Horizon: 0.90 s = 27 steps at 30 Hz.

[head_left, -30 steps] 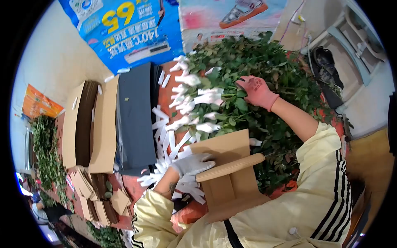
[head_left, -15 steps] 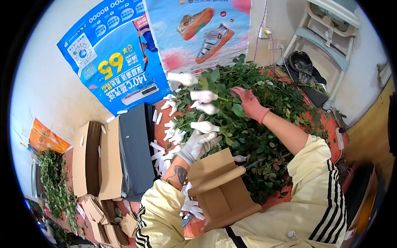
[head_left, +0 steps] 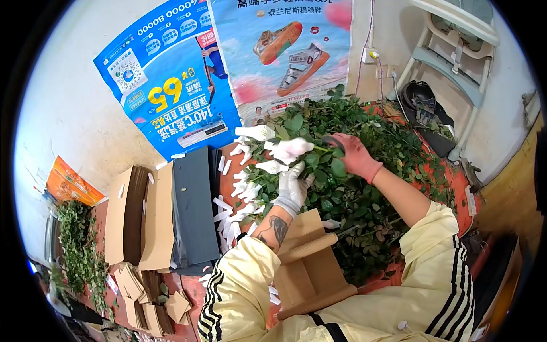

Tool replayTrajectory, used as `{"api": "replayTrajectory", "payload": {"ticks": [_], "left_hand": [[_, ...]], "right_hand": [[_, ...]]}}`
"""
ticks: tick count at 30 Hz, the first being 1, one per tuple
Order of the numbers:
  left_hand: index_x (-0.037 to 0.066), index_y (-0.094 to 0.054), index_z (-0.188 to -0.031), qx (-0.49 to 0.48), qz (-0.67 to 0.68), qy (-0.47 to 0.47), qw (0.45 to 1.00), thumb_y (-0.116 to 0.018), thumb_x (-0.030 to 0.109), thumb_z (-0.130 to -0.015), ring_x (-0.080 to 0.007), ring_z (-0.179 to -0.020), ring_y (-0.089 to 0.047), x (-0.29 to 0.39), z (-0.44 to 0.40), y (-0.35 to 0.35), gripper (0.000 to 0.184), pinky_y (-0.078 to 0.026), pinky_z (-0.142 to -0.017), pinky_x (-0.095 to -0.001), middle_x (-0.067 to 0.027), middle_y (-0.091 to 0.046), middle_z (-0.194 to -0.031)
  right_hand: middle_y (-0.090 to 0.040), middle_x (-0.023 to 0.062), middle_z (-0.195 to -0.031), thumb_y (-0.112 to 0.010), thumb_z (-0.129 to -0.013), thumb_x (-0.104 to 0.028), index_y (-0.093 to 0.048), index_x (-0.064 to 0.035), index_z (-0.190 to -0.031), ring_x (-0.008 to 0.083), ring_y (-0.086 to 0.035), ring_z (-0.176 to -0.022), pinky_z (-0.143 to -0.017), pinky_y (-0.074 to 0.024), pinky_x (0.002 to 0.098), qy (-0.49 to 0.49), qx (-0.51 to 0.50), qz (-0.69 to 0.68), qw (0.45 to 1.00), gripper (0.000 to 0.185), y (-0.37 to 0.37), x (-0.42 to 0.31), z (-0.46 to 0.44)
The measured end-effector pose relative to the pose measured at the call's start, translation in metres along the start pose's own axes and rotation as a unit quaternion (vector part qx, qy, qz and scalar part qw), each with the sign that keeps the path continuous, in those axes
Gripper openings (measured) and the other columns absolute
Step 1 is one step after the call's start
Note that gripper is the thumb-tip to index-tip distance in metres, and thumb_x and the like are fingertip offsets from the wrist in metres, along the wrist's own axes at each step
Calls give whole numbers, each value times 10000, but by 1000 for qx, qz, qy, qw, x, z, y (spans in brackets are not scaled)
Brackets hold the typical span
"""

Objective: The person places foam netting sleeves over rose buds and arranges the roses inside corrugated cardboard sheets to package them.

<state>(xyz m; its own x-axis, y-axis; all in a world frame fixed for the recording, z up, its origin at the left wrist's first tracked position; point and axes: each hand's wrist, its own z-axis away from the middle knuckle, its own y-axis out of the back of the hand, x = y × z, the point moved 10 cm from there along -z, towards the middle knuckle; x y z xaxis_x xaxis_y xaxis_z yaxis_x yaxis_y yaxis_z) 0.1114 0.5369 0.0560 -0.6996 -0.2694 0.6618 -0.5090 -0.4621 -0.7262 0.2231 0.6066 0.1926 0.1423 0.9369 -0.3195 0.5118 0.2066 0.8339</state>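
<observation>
My right hand [head_left: 354, 158], in a pinkish-red glove, is closed on a green rose stem just behind the flower heads. Several rose heads wear white mesh sleeves; one pinkish-white rose head [head_left: 293, 149] points left from the stem near that hand. My left hand [head_left: 293, 187], in a white glove, reaches up just below these heads, its fingers stretched and the thumb apart. A sleeved rose head [head_left: 271, 166] lies beside its fingertips; whether they touch is unclear. Behind both hands spreads a heap of leafy rose stems [head_left: 364, 199].
A folded cardboard piece [head_left: 310, 273] stands before my body. Cardboard sheets [head_left: 156, 216] and a dark board [head_left: 195, 211] lie left, with white strips [head_left: 222, 214] alongside. Posters [head_left: 171, 85] cover the wall. A pale chair [head_left: 450, 57] stands at the back right.
My view has shifted slightly. The left hand has moved up and right, closer to the rose heads. The rose heads held near my right hand have drawn together.
</observation>
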Motion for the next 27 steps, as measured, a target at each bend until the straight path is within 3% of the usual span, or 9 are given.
{"api": "replayTrajectory", "payload": {"ticks": [3,10,13,16,18,20,22,24,27], "left_hand": [[54,-521,-1106,-64,45,-25,997,-509,139,-882,-214,-947,-570,13,2,-3,240,-488,-783,-387,-76,-589,-1081],[8,-474,-1191,-183,138,-36,973,-503,140,-839,-302,-1099,-519,53,20,-8,377,-375,-968,-430,-142,-566,-1170],[-29,-540,-1101,-324,9,-123,938,-524,144,-820,-294,-1122,-507,65,32,-34,331,-358,-982,-430,-146,-561,-1168],[-62,-637,-878,-198,101,-48,974,-512,131,-798,-315,-1064,-543,71,48,-47,244,-351,-1004,-431,-186,-610,-1050],[-75,-629,-894,-311,23,-146,939,-518,125,-787,-322,-1046,-550,84,54,-59,253,-365,-993,-439,-196,-616,-1023],[-69,-584,-1020,-331,-25,-171,928,-543,151,-768,-332,-951,-591,79,42,-53,337,-385,-971,-462,-192,-627,-986],[-63,-534,-1075,-268,149,42,951,-514,145,-771,-270,-734,-582,45,23,-31,368,-383,-980,-448,-204,-609,-941],[-28,-462,-1183,-330,163,66,928,-509,91,-774,-148,-530,-480,47,30,-48,429,-407,-958,-390,-189,-587,-985],[57,-475,-1152,-323,199,81,922,-510,19,-791,-64,-463,-370,42,28,-54,364,-423,-739,-262,3,-452,-664]], "right_hand": [[-514,150,-1176,-644,-752,-181,-470,-73,-1212,333,-489,-1090,-926,-404,399,41,48,36,997,503,3,26,6],[-452,178,-1265,-644,-757,-195,-468,-86,-1229,341,-415,-1191,-986,-358,402,-39,-21,26,999,515,-14,52,13],[-290,218,-1360,-706,-693,-236,-402,-52,-1263,367,-306,-1266,-1060,-274,397,-59,-92,84,990,672,-33,22,9],[-255,222,-1378,-711,-689,-303,-326,-31,-1299,376,-240,-1301,-1084,-221,424,-39,-53,183,981,770,-18,9,0],[-206,213,-1420,-695,-709,-359,-227,-32,-1367,361,-192,-1332,-1100,-176,436,-41,-43,176,983,871,-21,15,2],[-162,192,-1455,-677,-731,-395,-95,-45,-1421,348,-163,-1349,-1107,-166,417,127,-1,12,992,967,-36,-1,0],[-96,230,-1468,-631,-735,-351,34,-2,-1420,391,-125,-1352,-1109,-174,408,99,-35,-56,993,1016,-50,4,-2],[-147,223,-1460,-625,-744,-314,13,16,-1415,337,-220,-1337,-1102,-200,362,-24,-114,-67,991,983,-68,22,-6],[-300,225,-1398,-622,-747,-318,-57,59,-1400,298,-353,-1267,-1061,-266,332,-64,-101,40,992,943,-66,14,2]]}}
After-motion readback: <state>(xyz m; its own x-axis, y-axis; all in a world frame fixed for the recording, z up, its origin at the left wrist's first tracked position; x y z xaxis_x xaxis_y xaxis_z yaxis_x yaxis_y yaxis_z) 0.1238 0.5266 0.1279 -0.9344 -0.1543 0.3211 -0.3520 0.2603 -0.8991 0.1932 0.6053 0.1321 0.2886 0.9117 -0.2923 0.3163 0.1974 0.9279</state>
